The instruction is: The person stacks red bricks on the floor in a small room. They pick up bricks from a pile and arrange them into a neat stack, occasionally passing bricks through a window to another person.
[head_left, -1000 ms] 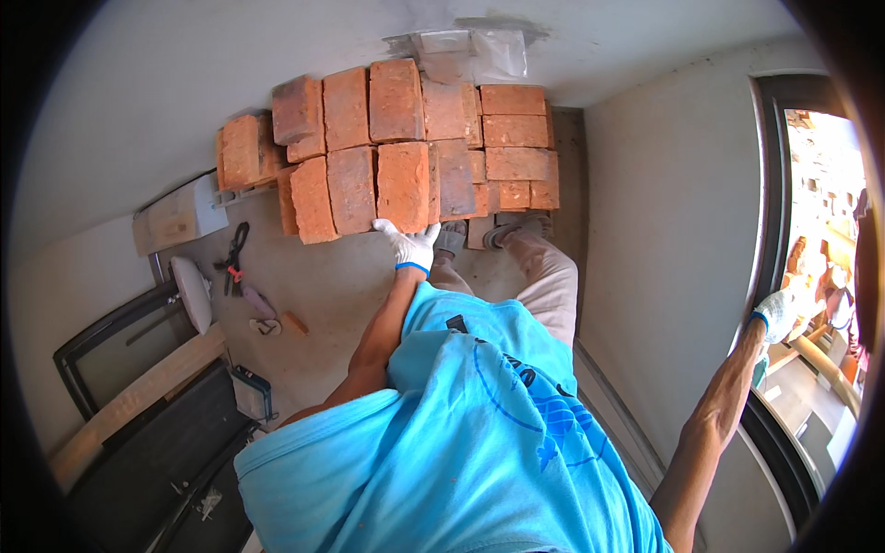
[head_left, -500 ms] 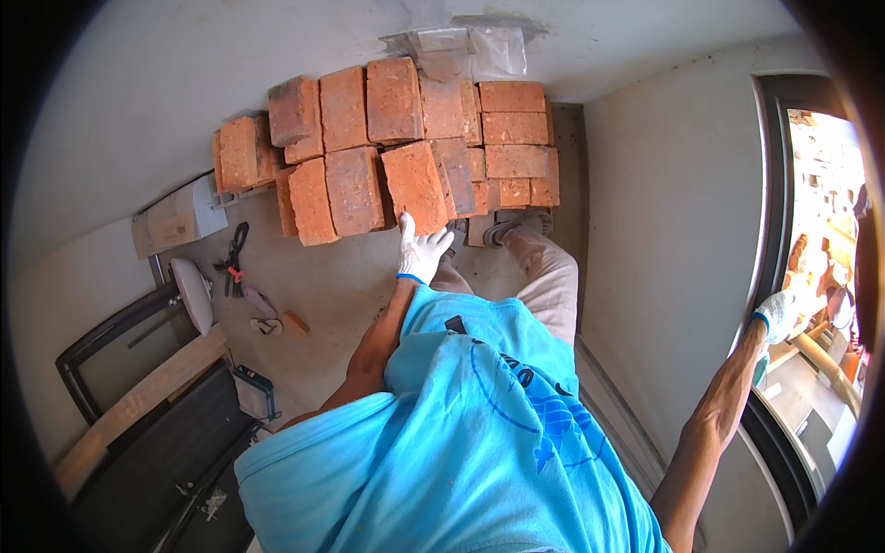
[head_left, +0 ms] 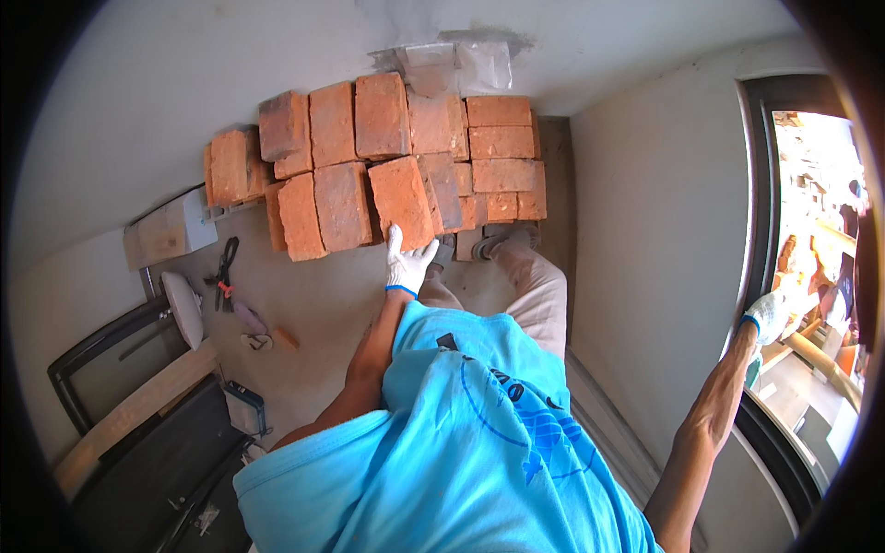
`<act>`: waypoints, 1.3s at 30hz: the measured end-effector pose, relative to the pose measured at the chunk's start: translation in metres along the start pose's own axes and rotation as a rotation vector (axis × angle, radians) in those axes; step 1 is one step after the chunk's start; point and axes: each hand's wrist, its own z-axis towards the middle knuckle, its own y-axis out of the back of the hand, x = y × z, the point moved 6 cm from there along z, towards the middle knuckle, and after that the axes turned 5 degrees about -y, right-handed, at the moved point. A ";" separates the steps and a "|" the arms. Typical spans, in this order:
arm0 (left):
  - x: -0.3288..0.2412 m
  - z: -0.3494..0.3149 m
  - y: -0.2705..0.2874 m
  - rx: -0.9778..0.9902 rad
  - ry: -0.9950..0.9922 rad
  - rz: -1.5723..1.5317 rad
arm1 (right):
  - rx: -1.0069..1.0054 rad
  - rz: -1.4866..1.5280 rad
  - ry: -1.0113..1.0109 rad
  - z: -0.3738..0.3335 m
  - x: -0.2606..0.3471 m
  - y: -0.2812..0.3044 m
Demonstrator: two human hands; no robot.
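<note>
A stack of orange-red bricks (head_left: pixel 334 200) stands against the far wall. My left hand (head_left: pixel 407 266), in a white glove with a blue cuff, lies against the near end of a tilted brick (head_left: pixel 402 201) at the front of the stack. Its thumb rests on the brick's face; the other fingers are spread beside the lower edge. Far to the right, my right hand (head_left: pixel 767 318), gloved alike, reaches to the dark-framed opening (head_left: pixel 758 230). Glare outside washes out its fingers, so I cannot see whether it holds anything.
My feet stand close to the stack's right part. On the floor at left lie a black cord-like item (head_left: pixel 224 272), sandals (head_left: pixel 255 341) and a brick fragment (head_left: pixel 289 338). Dark framed panels and a wooden board (head_left: pixel 138 410) lean at lower left. Outside the opening are piled pieces and a pole (head_left: pixel 823 370).
The view has shifted slightly, so the stack appears lower and further left. My left hand stays against the same brick, and my right hand stays at the opening.
</note>
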 end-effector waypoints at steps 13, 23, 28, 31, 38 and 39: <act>0.011 -0.024 0.007 -0.035 0.021 0.173 | -0.039 0.013 0.058 0.006 -0.016 0.004; -0.010 -0.032 0.030 0.164 -0.005 0.582 | 0.014 0.052 0.030 0.007 -0.014 0.005; -0.036 -0.054 -0.017 -0.007 -0.198 0.936 | 0.000 0.028 -0.007 0.006 -0.019 0.008; -0.033 -0.049 -0.039 0.035 -0.560 1.062 | -0.012 0.037 0.013 0.012 -0.023 0.005; -0.029 -0.061 -0.126 -0.386 -0.943 1.781 | -0.037 0.039 0.039 -0.005 0.000 0.015; -0.029 -0.058 -0.131 -0.460 -0.951 1.864 | -0.042 0.029 0.034 -0.010 0.004 0.022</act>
